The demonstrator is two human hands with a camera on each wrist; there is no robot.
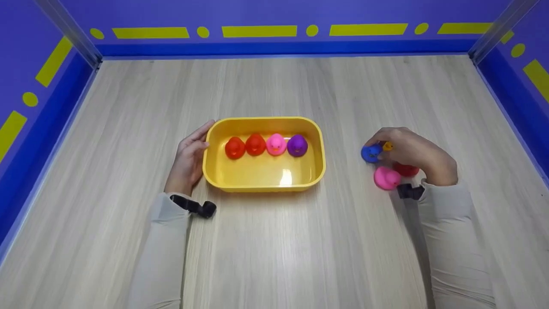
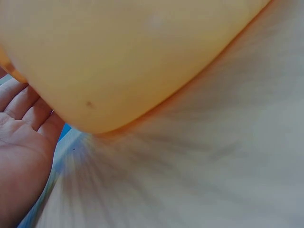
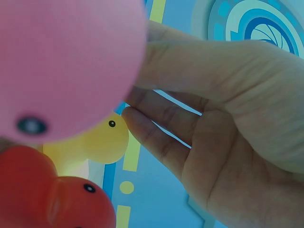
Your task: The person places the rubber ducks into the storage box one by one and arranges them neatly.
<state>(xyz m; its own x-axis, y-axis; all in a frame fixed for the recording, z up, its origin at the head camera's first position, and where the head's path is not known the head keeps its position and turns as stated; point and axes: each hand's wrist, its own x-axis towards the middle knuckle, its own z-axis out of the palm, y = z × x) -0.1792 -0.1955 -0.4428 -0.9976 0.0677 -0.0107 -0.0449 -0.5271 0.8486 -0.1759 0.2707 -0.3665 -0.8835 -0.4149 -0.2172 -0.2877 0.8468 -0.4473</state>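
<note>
Four smooth ducks [image 1: 276, 144] (in round-cornered tub [image 1: 253, 174])

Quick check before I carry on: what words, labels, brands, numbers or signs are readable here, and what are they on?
None: I can read no text in any view.
Walls: yellow bars and dots, no lettering.
Round design in the right wrist view: a graphic, no readable text.
Tub: one small dark mark in the left wrist view, too blurred to identify.
Ducks: no readable text.
</note>
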